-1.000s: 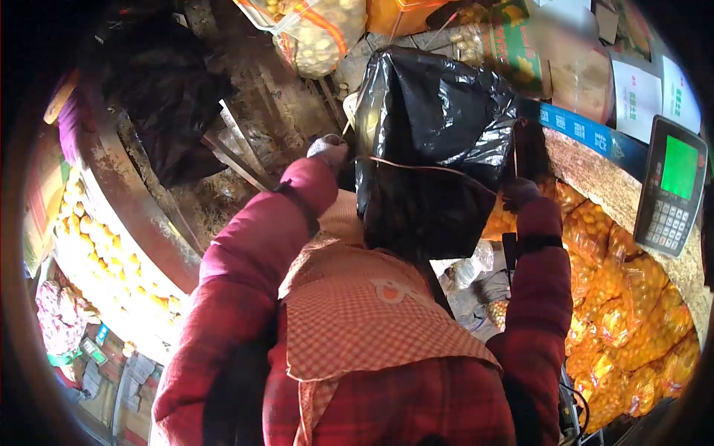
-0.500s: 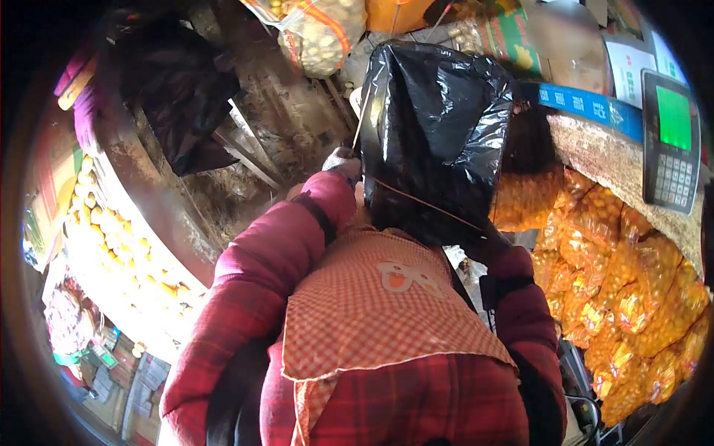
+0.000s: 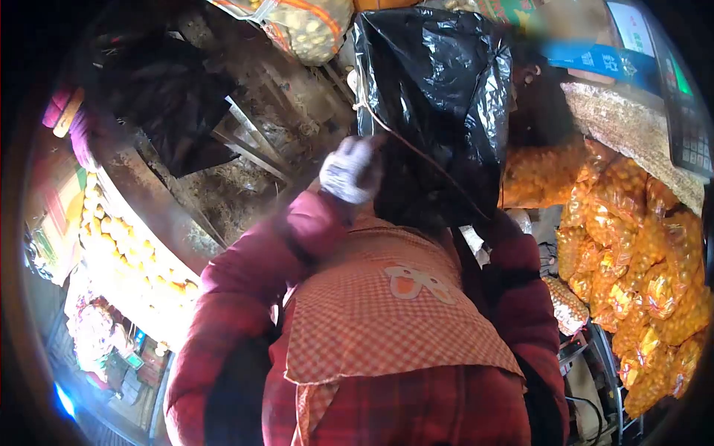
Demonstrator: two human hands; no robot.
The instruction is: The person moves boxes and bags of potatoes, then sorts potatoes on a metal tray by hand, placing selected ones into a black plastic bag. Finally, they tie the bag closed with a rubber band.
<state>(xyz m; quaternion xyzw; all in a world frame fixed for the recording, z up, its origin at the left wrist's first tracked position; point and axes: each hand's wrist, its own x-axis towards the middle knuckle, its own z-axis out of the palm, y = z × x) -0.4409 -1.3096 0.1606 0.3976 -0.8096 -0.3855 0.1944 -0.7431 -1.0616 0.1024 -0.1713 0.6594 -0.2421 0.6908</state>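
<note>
A black plastic bag (image 3: 439,97) is spread over a container whose body is hidden. A thin cord or wire (image 3: 428,157) runs slantwise across the bag's near side. My left hand (image 3: 349,172), in a pale grey glove and slightly blurred, is at the bag's near left edge. Its fingers look curled, but what they hold, if anything, does not show. On the other side, my right sleeve (image 3: 513,249) reaches the bag's lower right edge, and the right hand is lost in shadow there.
Orange net bags (image 3: 632,245) of small round produce are stacked at right. A scale (image 3: 688,126) stands beyond. At left are another black bag (image 3: 163,97) and a sunlit heap of round produce (image 3: 126,253). A transparent sack (image 3: 309,30) stands at the back.
My left hand has come off the container's left side, moving slightly nearer me and turning. The cord has shifted upward on the bag. The view has tilted slightly.
</note>
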